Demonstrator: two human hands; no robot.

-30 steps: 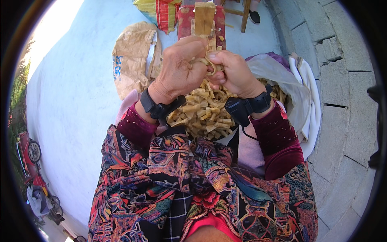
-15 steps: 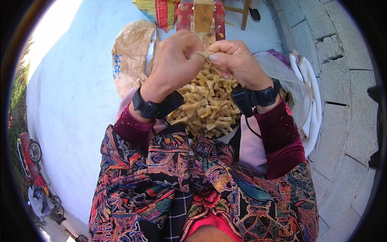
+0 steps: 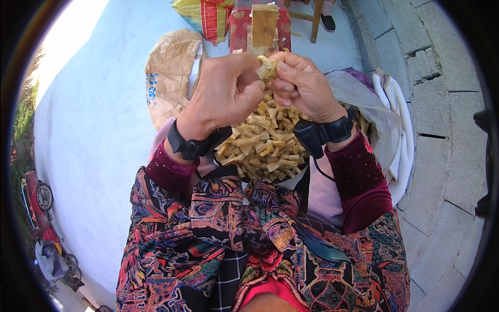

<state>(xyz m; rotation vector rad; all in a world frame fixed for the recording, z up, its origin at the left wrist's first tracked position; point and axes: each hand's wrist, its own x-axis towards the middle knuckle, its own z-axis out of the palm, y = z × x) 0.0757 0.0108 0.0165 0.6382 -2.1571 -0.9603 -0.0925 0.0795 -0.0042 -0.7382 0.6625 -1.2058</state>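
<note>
Between my hands, above a heap, is a small pale-yellow knotted strip [image 3: 267,68], folded and wrinkled. My right hand [image 3: 306,86] pinches its right side between thumb and forefinger, the other fingers curled in. My left hand [image 3: 223,86] is closed against the strip's left edge, with its thumb lower and apart from the forefinger; what its other fingers do behind is hidden. Below lies a heap of similar tan knotted pieces [image 3: 267,138] in a dark-rimmed container, partly covered by my hands. Black bands with small boxes sit on both wrists.
Ahead stands a red-covered bench [image 3: 239,28] with an upright wooden block [image 3: 264,25]. A brown paper sack [image 3: 169,78] lies to the left and a colourful woven bag [image 3: 205,18] beyond it. White cloth and plastic [image 3: 392,114] lie at right. A pink towel [image 3: 325,182] hangs near my right forearm.
The knotted strip has come into fuller view, upright between my fingers. My left thumb has dropped away from the pinch, and my right hand has turned slightly.
</note>
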